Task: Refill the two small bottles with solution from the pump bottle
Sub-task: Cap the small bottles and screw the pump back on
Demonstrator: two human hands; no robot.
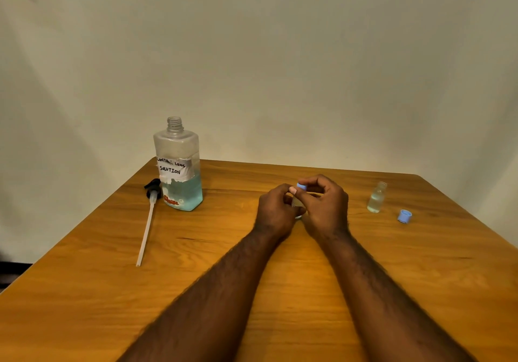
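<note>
Small bottle (pixel 296 203) between our hands: left hand (pixel 276 211) gripped body, right hand (pixel 326 206) pinched blue cap (pixel 301 186). We judged best: base down on bench (pixel 196 249), gentle twist, no tilt.

Turquoise liquid in pump bottle (pixel 179 176); blue cap (pixel 404 216); orange-brown table (pixel 84 291).

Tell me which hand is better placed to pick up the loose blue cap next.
Probably the right hand: the loose cap lies to its right, near the open small bottle, while the left hand holds the other small bottle.
</note>
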